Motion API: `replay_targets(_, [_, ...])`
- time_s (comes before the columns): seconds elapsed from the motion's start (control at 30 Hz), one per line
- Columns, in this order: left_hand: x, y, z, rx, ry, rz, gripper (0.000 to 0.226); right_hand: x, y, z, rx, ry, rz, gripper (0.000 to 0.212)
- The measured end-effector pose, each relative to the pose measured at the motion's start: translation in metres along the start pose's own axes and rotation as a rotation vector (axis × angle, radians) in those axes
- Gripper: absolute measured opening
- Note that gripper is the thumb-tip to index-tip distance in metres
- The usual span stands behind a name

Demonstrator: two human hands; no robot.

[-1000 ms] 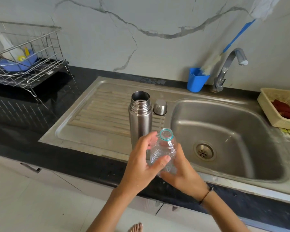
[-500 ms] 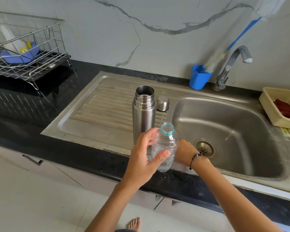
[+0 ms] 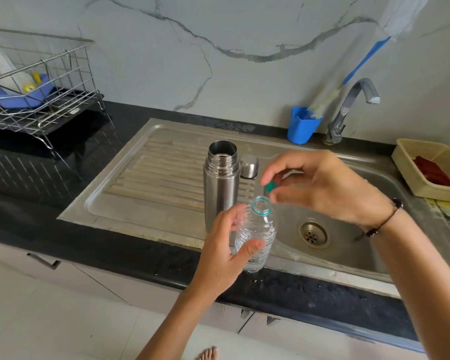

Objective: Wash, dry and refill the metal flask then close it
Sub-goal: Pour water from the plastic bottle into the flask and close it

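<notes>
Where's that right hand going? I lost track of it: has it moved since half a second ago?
Yes. The right hand has risen from beside the plastic bottle to above its mouth, pinching a green cap.

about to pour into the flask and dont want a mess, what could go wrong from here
1. The metal flask has a narrow mouth and stands free on the drainboard; no hand steadies it, so the pour may miss or a nudge may tip it.
2. The left hand alone holds the thin plastic bottle; a squeeze could spurt water.
3. The right hand pinches the small green cap above the sink basin; it could fall in.
</notes>
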State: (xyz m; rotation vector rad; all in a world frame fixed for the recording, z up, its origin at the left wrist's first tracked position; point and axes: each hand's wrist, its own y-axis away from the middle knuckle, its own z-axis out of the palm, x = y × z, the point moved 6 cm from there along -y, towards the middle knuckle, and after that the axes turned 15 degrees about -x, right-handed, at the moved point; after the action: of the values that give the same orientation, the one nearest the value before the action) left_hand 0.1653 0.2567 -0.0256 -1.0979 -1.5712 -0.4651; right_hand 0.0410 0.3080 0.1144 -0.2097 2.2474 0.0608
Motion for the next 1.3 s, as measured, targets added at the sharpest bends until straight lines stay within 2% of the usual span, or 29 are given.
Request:
replay_targets(0.13, [-0.002, -0.001, 0.001, -0.006, -0.018, -0.016, 0.051, -0.016, -0.007, 0.018, -0.078, 0.542, -0.074, 0.015])
replay_targets(0.27, [-0.004, -0.001, 0.002, -0.013, -0.021, -0.017, 0.054, -0.02, -0.008, 0.023, -0.127, 0.675, -0.126, 0.015])
replay_targets(0.33, [-0.005, -0.001, 0.003, -0.02, -0.023, -0.014, 0.058, -0.023, -0.009, 0.028, -0.204, 0.748, -0.196, 0.013])
replay_targets(0.43, [-0.003, -0.001, 0.002, -0.005, -0.043, 0.002, 0.052, -0.026, -0.01, 0.029, -0.288, 0.735, -0.227, 0.013])
replay_targets(0.57, [-0.003, -0.002, 0.003, -0.003, -0.042, 0.0, 0.054, -0.023, -0.013, 0.027, -0.242, 0.872, -0.143, 0.012])
replay_targets(0.7, [-0.004, -0.002, 0.002, 0.005, -0.046, -0.029, 0.056, -0.022, -0.018, 0.034, -0.131, 1.003, -0.072, 0.043])
replay_targets(0.83, [-0.005, -0.001, 0.001, 0.015, -0.046, -0.039, 0.054, -0.023, -0.016, 0.031, -0.169, 0.987, 0.106, 0.06])
replay_targets(0.93, [-0.005, -0.001, 0.002, 0.011, -0.035, -0.045, 0.058, -0.022, -0.007, 0.022, -0.296, 0.887, 0.068, 0.043])
replay_targets(0.97, [-0.005, -0.001, 0.003, 0.008, -0.035, -0.045, 0.059, -0.024, -0.006, 0.024, -0.311, 0.904, 0.022, 0.036])
replay_targets(1.03, [-0.005, -0.001, 0.003, 0.008, -0.03, -0.053, 0.06, -0.02, -0.009, 0.025, -0.323, 0.914, 0.042, 0.024])
replay_targets(1.3, [-0.008, 0.003, 0.002, 0.016, 0.017, -0.067, 0.059, -0.017, -0.014, 0.029, -0.35, 0.951, 0.103, 0.025])
